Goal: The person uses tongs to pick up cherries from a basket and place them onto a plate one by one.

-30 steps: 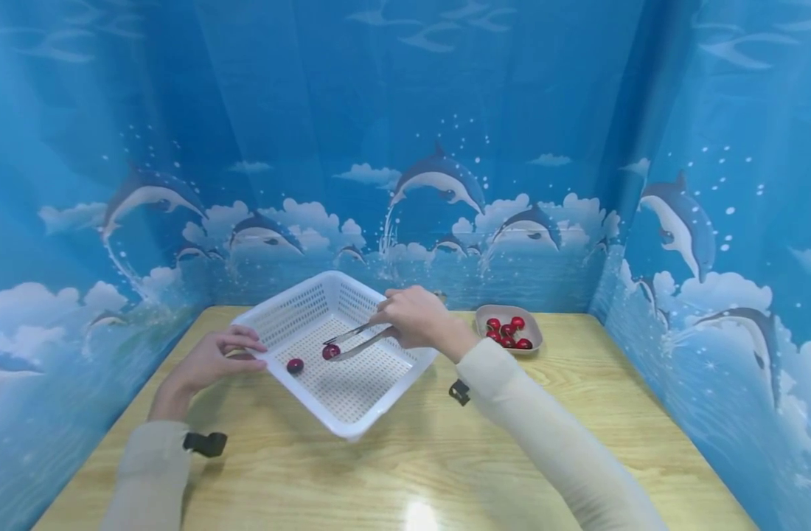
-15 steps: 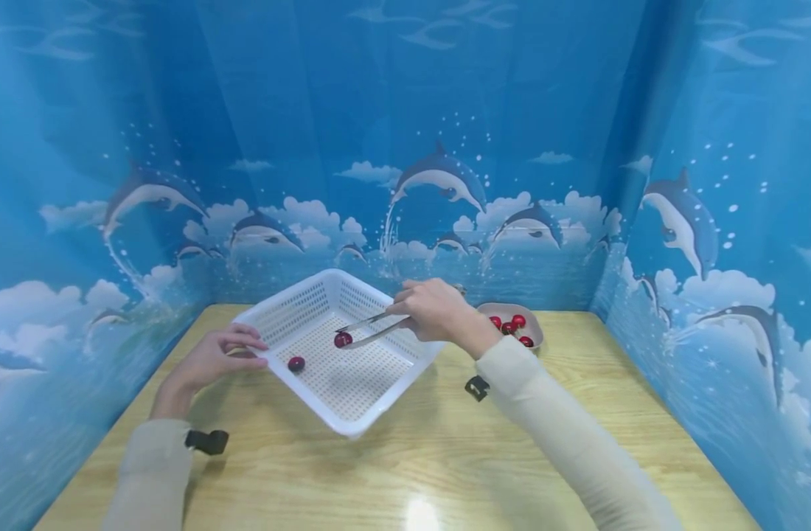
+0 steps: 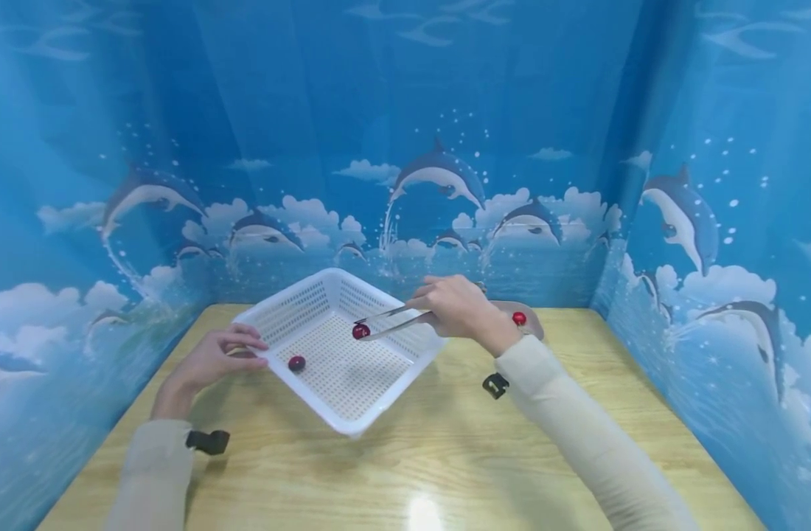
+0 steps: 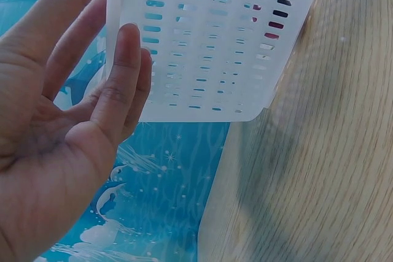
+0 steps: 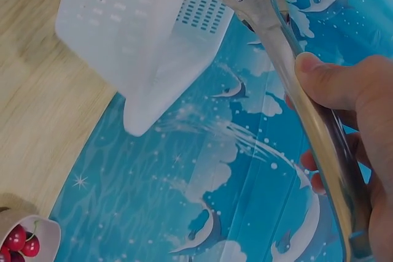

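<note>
At its left corner, my left hand (image 3: 209,361) pinches the rim of a white perforated plastic basket (image 3: 342,428); the left wrist view shows its fingers (image 4: 126,59) against the basket's wall. My right hand (image 3: 455,306) grips metal tongs (image 3: 399,323), thumb on the upper arm of the tongs in the right wrist view. Between the tips of the tongs is a dark red cherry (image 3: 360,332), held above the basket's right half. Another cherry (image 3: 296,363) lies on the basket floor near the left side.
Behind my right wrist, a small beige dish (image 3: 537,323) is partly hidden. Several red cherries (image 5: 17,237) lie in it, as the right wrist view shows. Both stand on a wood-grain table (image 3: 405,472), with a blue dolphin-print curtain (image 3: 405,147) around the back and sides.
My right hand, the tongs and the gripped cherry have moved right and slightly away across the basket. My forearm now covers more of the dish. The left hand and basket have stayed almost still.
</note>
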`<action>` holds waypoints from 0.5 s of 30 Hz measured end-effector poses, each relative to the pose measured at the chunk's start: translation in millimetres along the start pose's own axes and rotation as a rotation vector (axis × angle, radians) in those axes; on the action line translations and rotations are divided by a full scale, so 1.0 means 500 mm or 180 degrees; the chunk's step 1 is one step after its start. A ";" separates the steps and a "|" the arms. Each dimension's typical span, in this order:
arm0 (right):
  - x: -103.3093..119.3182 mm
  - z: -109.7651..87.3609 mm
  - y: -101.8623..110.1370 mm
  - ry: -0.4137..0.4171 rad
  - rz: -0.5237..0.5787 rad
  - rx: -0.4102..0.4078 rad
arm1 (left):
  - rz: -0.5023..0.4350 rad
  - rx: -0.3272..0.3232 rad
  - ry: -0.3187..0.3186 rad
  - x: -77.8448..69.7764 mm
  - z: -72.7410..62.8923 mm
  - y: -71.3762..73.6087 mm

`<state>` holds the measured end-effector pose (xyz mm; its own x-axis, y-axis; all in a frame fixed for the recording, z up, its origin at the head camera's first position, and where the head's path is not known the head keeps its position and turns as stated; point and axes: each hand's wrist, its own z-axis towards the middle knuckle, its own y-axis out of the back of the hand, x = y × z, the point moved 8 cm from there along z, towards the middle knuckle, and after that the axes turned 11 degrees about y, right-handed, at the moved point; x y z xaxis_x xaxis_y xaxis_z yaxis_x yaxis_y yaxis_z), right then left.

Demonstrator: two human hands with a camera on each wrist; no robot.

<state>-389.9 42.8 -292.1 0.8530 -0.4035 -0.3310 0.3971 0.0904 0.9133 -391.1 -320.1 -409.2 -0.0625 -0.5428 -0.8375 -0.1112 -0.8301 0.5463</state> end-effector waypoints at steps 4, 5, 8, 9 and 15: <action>-0.009 -0.014 0.005 0.0001 0.0027 -0.0084 | 0.0008 0.0021 0.0070 0.002 -0.001 -0.001; -0.012 -0.017 0.007 0.0003 0.0037 -0.0118 | 0.0009 0.0030 0.0087 0.001 -0.001 -0.001; -0.019 -0.026 0.015 0.0009 0.0077 -0.0244 | 0.0005 0.0036 0.0140 0.000 -0.001 -0.002; -0.020 -0.029 0.017 0.0013 0.0078 -0.0270 | 0.0019 0.0028 0.0153 -0.001 -0.001 -0.002; -0.033 -0.055 0.022 -0.0044 0.0074 -0.0286 | 0.0038 -0.0001 0.0183 -0.002 0.002 -0.003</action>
<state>-390.1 75.5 -283.3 0.8578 -0.4129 -0.3061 0.4066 0.1808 0.8955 -392.1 -318.3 -409.2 -0.0067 -0.5591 -0.8291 -0.1104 -0.8236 0.5563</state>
